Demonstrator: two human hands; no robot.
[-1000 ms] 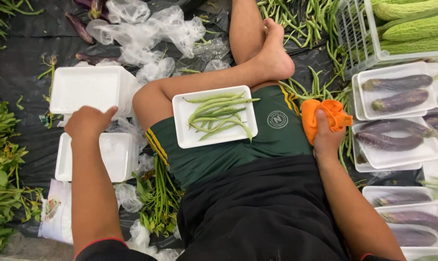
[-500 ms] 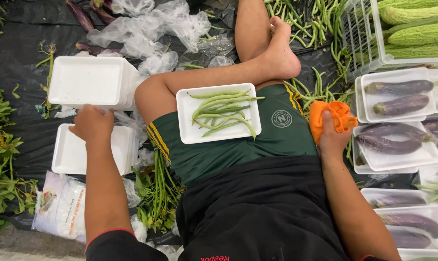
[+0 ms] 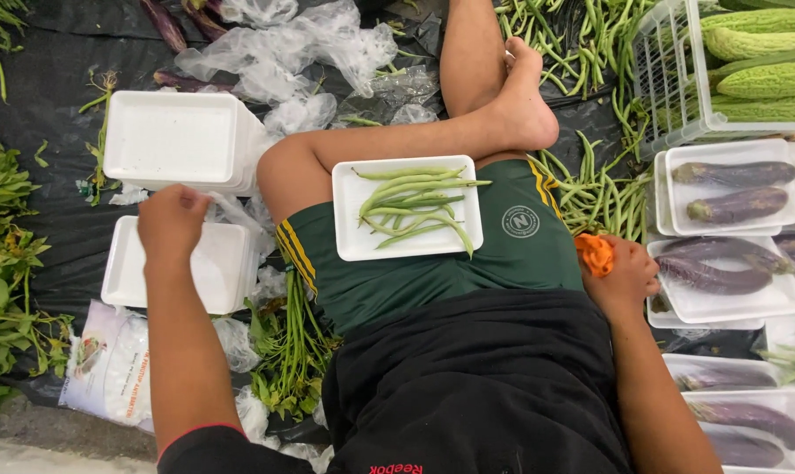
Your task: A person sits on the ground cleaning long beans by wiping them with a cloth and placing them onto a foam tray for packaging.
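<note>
I sit cross-legged on black sheeting with a white foam tray of green beans (image 3: pixel 406 209) resting on my thigh. My left hand (image 3: pixel 171 226) is down on a stack of white foam trays (image 3: pixel 215 268) at my left side, fingers curled over its top. My right hand (image 3: pixel 624 274) is closed around an orange cloth-like bundle (image 3: pixel 596 253) beside my right hip, close to a tray of purple eggplants (image 3: pixel 722 281).
A taller stack of white trays (image 3: pixel 173 140) lies beyond my left hand. Crumpled clear plastic (image 3: pixel 309 53), loose long beans (image 3: pixel 599 193), leafy greens (image 3: pixel 2 246), a white crate of bitter gourds (image 3: pixel 748 61) and several packed eggplant trays (image 3: pixel 740 412) surround me.
My right hand has drawn the orange bundle closer to my hip and squeezed it smaller. My left hand stays on the tray stack; the view shifted slightly.
</note>
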